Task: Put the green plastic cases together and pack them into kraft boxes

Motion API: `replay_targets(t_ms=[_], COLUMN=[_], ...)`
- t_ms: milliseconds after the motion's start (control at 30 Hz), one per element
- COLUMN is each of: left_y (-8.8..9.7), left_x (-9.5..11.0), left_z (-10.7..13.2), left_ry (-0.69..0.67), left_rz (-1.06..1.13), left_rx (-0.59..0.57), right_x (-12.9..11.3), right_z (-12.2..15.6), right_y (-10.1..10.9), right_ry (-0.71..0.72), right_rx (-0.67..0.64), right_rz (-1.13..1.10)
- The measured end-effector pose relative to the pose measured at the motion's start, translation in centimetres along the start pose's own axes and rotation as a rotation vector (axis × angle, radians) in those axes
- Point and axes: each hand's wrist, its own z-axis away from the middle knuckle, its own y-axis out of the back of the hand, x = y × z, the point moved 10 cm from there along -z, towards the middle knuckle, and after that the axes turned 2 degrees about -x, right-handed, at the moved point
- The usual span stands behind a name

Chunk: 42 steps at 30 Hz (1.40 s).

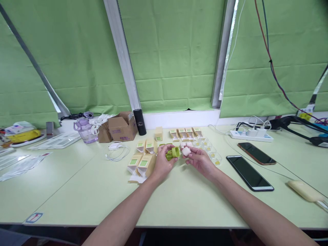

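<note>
My left hand (163, 162) is closed around a yellow-green plastic piece (175, 152) with a round, open, cup-like end that faces right. Just to its right, the fingers of my right hand (199, 160) pinch a small whitish piece with a lobed outline (186, 151). A narrow gap separates the two pieces. Several small cardboard boxes with green labels (144, 164) stand open beside my left hand. Behind my right hand lie clear plastic trays with small yellow bits (208, 149). Farther back is a row of more small open boxes (185, 134). Part of the green piece is hidden by my fingers.
Two phones (249, 173) and a cream power bank (304, 190) lie at the right, near a white power strip (251, 135). A white charger with cable (116, 147), a cardboard carton (122, 127), a black bottle (139, 122) and a purple jug (85, 131) stand left.
</note>
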Motion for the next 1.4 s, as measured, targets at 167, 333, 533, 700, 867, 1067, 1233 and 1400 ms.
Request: replay_targets(t_ms=[167, 333, 533, 700, 867, 1067, 1233, 1400], left_y=[-0.1, -0.4, -0.8, -0.9, -1.1, -1.2, -1.2, -1.2], left_x=[-0.1, 0.4, 0.8, 0.7, 1.0, 1.1, 1.4, 1.7], left_z=[0.0, 0.1, 0.4, 0.4, 0.5, 0.6, 0.7, 0.7], left_ry=[-0.006, -0.007, -0.012, 0.008, -0.01, -0.034, -0.049, -0.072], left_rz=[-0.006, -0.064, -0.118, -0.173, -0.21, -0.214, -0.229, -0.227], left_rx=[-0.003, -0.029, -0.062, -0.067, -0.089, -0.092, -0.091, -0.093], right_x=[0.2, -0.2, -1.0, -1.1, -1.1, -1.1, -1.0, -1.0], right_z=[-0.3, -0.3, 0.1, 0.2, 0.2, 0.2, 0.1, 0.0], right_y=[0.4, 0.7, 0.7, 0.5, 0.4, 0.4, 0.3, 0.2], right_ry=[0.026, 0.085, 0.084, 0.078, 0.069, 0.064, 0.072, 0.093], right_rx=[0.03, 0.067, 0.104, 0.102, 0.1, 0.096, 0.086, 0.071], right_rz=[0.059, 0.144, 0.239, 0.271, 0.282, 0.278, 0.28, 0.309])
